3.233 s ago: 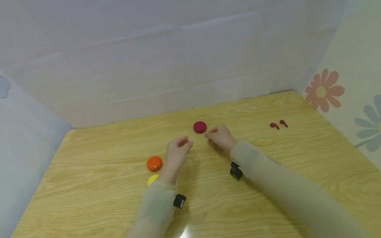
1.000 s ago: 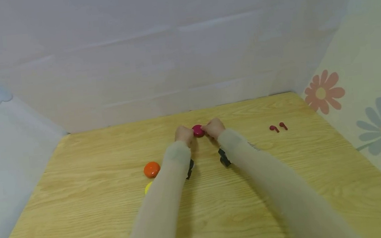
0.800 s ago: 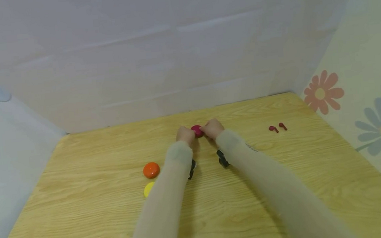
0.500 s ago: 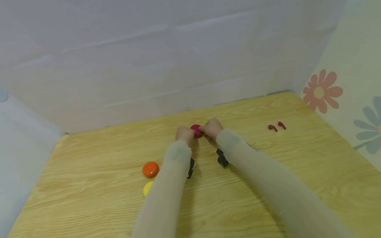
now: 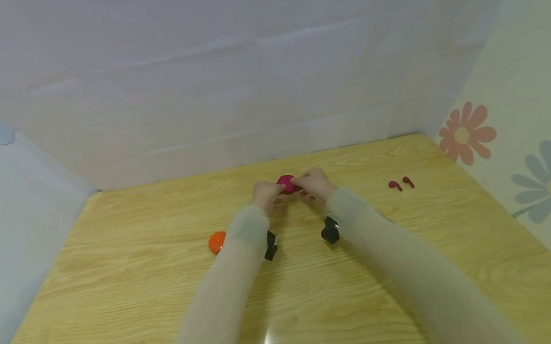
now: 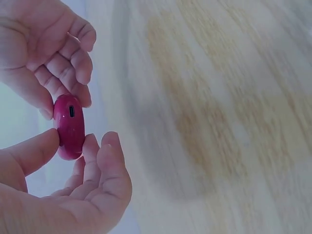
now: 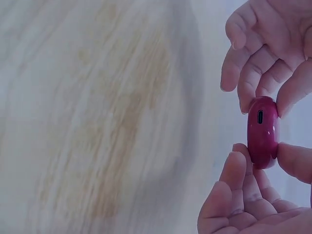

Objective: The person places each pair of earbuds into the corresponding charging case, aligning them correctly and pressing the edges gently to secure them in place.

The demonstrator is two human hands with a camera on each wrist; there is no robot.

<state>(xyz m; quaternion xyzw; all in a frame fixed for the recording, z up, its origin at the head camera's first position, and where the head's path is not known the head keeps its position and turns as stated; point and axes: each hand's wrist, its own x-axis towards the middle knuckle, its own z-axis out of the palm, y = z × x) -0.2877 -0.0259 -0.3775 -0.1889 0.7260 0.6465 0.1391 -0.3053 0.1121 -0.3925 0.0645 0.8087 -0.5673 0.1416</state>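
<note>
A round, glossy magenta earbud charging case [image 5: 286, 182] is held between my two hands near the far side of the table. My left hand [image 5: 263, 195] pinches its left side, thumb on top and fingertips underneath. Opposite it, my right hand [image 5: 319, 184] grips the right side the same way. In the left wrist view, the case [image 6: 71, 129] shows a small charging port, and its lid looks closed. The right wrist view has both hands' fingertips on the case [image 7: 263, 131] too. Two magenta earbuds [image 5: 394, 185] lie apart from it on the right.
A shiny orange round case [image 5: 217, 242] sits left of my left sleeve [image 5: 226, 276], partly covered by it. The wooden table [image 5: 133, 296] meets a pale wall [image 5: 189, 103] at the back. A flower-patterned wall [image 5: 539, 113] stands on the right.
Both hands came in from nearer the front to either side of the magenta case and took hold. Since half a second ago, it has risen slightly in view. My left sleeve now hides the yellow disc.
</note>
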